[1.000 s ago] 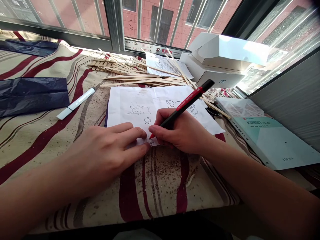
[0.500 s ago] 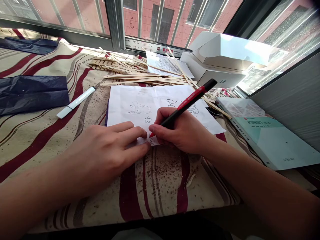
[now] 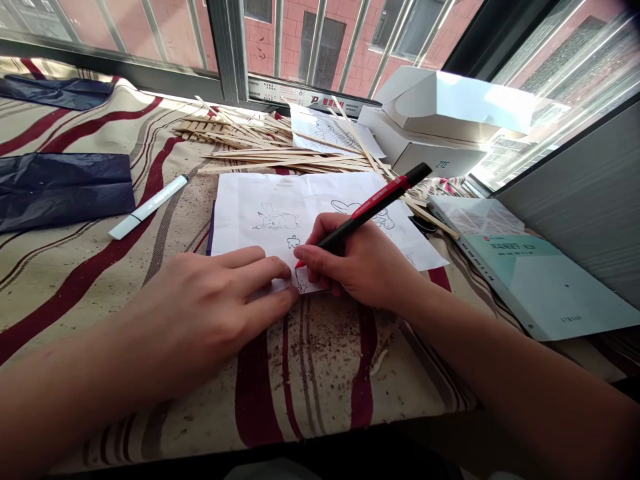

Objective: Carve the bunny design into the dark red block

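A black-and-red pen [image 3: 371,208] is gripped in my right hand [image 3: 357,260], its red tip down at the near edge of a white sheet of paper [image 3: 235,200]. Line drawings cover parts of the sheet: a cartoon animal at left, a long-eared figure at right partly hidden by my hand, and a small flower shape in between. A small dark-lined drawing lies right beside the pen tip. My left hand [image 3: 225,300] rests with fingers stretched over the sheet's near left edge, holding nothing. Something dark blue shows under the sheet's left side.
A white capped marker [image 3: 149,208] and dark blue folded sheets [image 3: 65,190] lie at left. Behind the paper are many thin wooden sticks [image 3: 280,157], another drawing [image 3: 330,130] and a white box [image 3: 430,150]. At right lies a book [image 3: 545,273]. Crumbs dot the striped cloth [image 3: 315,373].
The pen tip has shifted slightly up the sheet, and a dark line now shows below it by the small drawing. My left hand stays in place. The view has drifted slightly.
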Demonstrator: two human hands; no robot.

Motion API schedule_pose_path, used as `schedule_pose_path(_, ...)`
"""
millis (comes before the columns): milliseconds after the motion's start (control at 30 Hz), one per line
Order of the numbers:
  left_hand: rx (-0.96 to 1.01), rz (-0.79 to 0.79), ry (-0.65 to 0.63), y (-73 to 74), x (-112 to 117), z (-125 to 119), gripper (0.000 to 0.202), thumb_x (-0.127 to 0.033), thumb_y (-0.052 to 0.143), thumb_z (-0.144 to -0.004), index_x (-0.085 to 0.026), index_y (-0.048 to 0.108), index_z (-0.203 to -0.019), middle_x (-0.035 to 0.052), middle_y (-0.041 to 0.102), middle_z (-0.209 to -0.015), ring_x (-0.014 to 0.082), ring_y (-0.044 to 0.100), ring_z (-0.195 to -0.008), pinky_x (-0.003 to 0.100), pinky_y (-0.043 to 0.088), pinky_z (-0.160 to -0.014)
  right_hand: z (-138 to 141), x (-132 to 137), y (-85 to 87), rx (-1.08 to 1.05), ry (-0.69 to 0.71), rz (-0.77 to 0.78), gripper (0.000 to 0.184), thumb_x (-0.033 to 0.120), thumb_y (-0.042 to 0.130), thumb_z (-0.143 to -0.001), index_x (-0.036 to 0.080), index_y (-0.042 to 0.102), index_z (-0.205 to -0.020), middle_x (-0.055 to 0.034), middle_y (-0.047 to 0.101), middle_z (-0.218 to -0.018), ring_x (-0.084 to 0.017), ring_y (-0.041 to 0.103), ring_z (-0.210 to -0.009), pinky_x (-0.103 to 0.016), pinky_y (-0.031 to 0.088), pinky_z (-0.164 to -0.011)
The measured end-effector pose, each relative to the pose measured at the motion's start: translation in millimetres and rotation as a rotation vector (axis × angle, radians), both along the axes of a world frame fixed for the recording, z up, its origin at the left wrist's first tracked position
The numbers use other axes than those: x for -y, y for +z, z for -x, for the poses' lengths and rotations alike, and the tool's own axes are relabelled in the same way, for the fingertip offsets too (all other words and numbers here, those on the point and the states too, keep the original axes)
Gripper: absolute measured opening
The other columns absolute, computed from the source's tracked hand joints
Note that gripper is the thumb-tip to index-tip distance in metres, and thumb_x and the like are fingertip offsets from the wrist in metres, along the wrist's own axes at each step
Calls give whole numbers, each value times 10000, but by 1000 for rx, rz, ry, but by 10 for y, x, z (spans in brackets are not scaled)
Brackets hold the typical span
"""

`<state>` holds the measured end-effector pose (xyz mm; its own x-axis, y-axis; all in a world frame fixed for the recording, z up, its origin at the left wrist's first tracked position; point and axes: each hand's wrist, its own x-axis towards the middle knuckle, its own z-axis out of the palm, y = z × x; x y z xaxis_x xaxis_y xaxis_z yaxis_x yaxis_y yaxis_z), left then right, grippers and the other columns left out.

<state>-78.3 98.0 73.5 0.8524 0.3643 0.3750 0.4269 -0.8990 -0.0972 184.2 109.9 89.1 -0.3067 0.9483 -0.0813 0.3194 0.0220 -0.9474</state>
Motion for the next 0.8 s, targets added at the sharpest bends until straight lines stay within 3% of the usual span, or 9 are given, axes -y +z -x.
schedule_pose_path(233, -26, -8, 23, -39, 53, 26, 381, -71, 588, -1109, -262, 839, -1322, 78, 874, -1253, 285, 777, -1124, 390, 662, -847, 9, -6, 2, -19, 6, 30, 446, 494, 960, -958, 249, 614, -819, 39, 705, -665, -126, 589, -534, -277, 496, -522)
schedule_pose_path(467, -30, -10, -2, 5, 58, -6, 383, -47, 559, -1117, -255, 854, -1245, 69, 888, -1208, 280, 780, -1098, 386, 648, -807, 19, -25, 11, -28, -4, 36, 467, 498, 991, -933, 241, 619, -816, 35, 699, -655, -124, 611, -550, -253, 491, -503)
schedule_pose_path(667, -20, -2, 11, -45, 73, -11, 321, -86, 634, -1117, -250, 867, -1266, 82, 876, -1267, 284, 774, -1107, 376, 660, -798, 44, -37, 25, -3, -20, 60, 469, 503, 984, -935, 240, 615, -816, 37, 687, -627, -123, 601, -537, -247, 474, -492)
schedule_pose_path(800, -17, -4, -23, -27, 57, -27, 240, -95, 675, -1110, -223, 863, -1188, 98, 873, -1239, 280, 767, -1051, 362, 616, -712, 39, -42, 14, 18, -33, 77, 466, 512, 978, -935, 240, 616, -827, 29, 703, -636, -126, 606, -544, -248, 488, -502)
